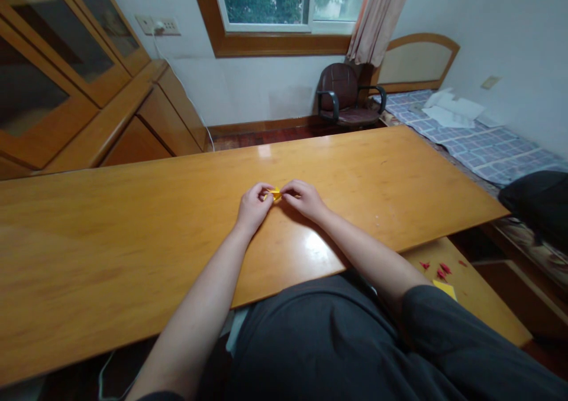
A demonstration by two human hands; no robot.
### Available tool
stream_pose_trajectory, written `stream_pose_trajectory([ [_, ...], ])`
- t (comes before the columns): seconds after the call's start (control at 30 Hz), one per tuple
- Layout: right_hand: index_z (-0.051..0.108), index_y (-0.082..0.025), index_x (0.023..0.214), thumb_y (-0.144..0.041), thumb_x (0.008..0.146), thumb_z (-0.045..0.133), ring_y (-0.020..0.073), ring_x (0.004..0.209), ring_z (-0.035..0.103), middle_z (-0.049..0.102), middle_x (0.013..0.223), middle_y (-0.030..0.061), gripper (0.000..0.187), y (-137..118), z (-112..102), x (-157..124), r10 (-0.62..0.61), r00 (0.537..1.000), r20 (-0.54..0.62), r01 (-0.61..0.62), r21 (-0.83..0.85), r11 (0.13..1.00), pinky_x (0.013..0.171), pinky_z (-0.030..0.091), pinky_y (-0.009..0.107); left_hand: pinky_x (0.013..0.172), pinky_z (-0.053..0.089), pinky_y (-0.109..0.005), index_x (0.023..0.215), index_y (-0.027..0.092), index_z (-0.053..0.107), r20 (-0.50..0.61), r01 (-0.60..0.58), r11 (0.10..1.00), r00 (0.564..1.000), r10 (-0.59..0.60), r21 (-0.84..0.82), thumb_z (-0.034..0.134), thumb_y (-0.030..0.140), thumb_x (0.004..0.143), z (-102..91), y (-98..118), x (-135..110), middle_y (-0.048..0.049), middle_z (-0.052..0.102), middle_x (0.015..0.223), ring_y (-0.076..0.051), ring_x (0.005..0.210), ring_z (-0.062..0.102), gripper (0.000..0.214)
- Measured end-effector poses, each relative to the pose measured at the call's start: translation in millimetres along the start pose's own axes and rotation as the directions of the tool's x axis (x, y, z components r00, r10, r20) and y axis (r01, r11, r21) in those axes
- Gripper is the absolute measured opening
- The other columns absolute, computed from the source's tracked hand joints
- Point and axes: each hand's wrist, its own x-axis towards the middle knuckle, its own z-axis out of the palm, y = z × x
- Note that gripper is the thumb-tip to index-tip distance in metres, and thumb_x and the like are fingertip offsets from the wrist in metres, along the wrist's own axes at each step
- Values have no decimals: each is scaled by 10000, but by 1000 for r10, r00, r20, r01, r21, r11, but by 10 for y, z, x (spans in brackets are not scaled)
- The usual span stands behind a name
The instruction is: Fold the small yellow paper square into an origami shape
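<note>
A small folded piece of yellow paper [276,194] is held just above the table top [177,223], between my two hands. My left hand [256,206] pinches its left side with thumb and fingers. On the other side, the fingertips of my right hand [305,199] are closed at the paper's right end. The fingers hide part of the paper, so its full folded shape cannot be made out.
Several small red folded paper pieces [444,269] and a yellow paper sheet [445,288] lie on a lower wooden surface [483,306] at right. Beyond the table stands a brown armchair [339,93]. A bed [483,146] with a black bag [539,203] is at right, a wooden cabinet [128,123] at left.
</note>
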Motion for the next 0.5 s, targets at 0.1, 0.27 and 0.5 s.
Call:
stream_pose_trajectory([
  [0.1,690,-196,881,-186,866,579,172,856,642,705,892,50,112,-19,0,-4,-41,999,-3,41,-5,999,799,504,305,732,481,-261,957,187,699,-18,-39,997,999,40,60,593,180,771,-15,24,-6,-19,686,828,-149,735,614,214],
  [0.27,691,-197,899,-195,875,579,169,851,646,705,906,52,115,-1,3,-16,-12,999,-46,13,20,1000,785,519,304,725,490,-260,974,193,690,-20,-68,996,997,69,61,589,194,800,-38,46,-23,-23,692,857,-144,711,606,201],
  [0.5,724,-197,945,-195,874,598,163,854,663,713,913,49,144,29,-8,-15,13,997,-81,-5,94,996,791,525,307,714,507,-248,967,197,697,4,-125,992,992,125,10,571,279,874,-69,77,-35,-37,674,918,-146,772,609,176],
])
